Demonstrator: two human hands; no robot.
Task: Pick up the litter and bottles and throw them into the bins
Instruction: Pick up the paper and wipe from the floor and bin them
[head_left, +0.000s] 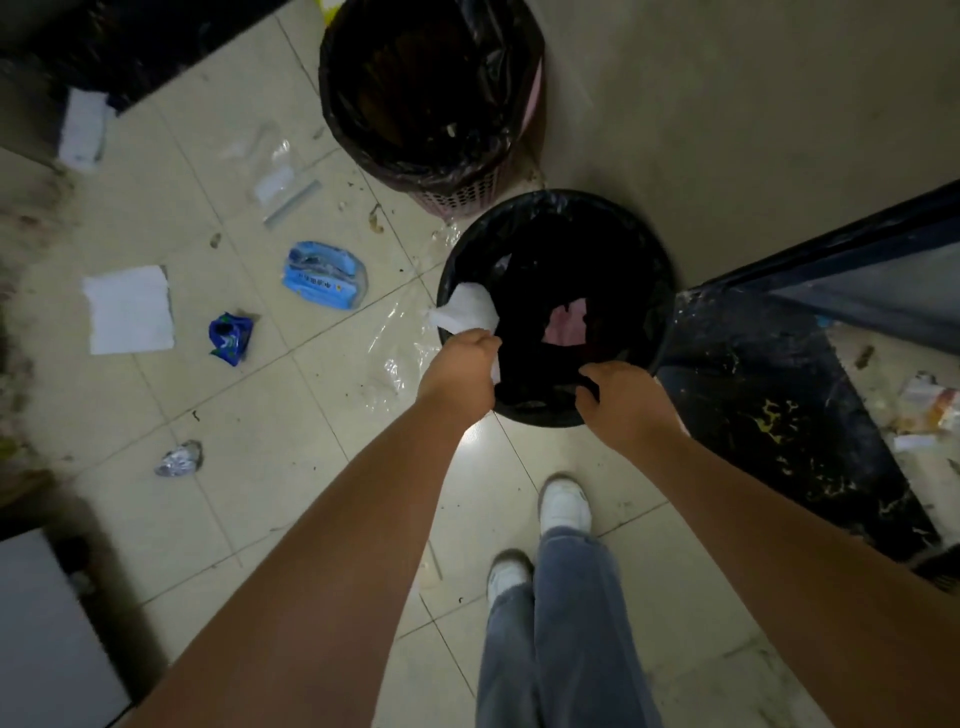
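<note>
My left hand (460, 366) is closed around a crumpled white paper (465, 310) and holds it over the left rim of the near black bin (662, 291), which has a black liner and a pink scrap inside. Over the bin's front rim hovers my right hand (621, 397), fingers curled, with nothing visible in it. A second bin (514, 171), pink with a black liner, stands behind. On the tiled floor to the left lie a light-blue wrapper (324, 275), a dark-blue packet (230, 336), a white sheet (130, 309) and a crumpled foil ball (179, 458).
Clear plastic film (400, 332) lies beside the near bin, and more clear packaging (280, 182) and a white box (83, 130) sit farther back. A dark marble threshold (779, 415) runs on the right with litter (930, 405) beyond it. My feet stand at bottom centre.
</note>
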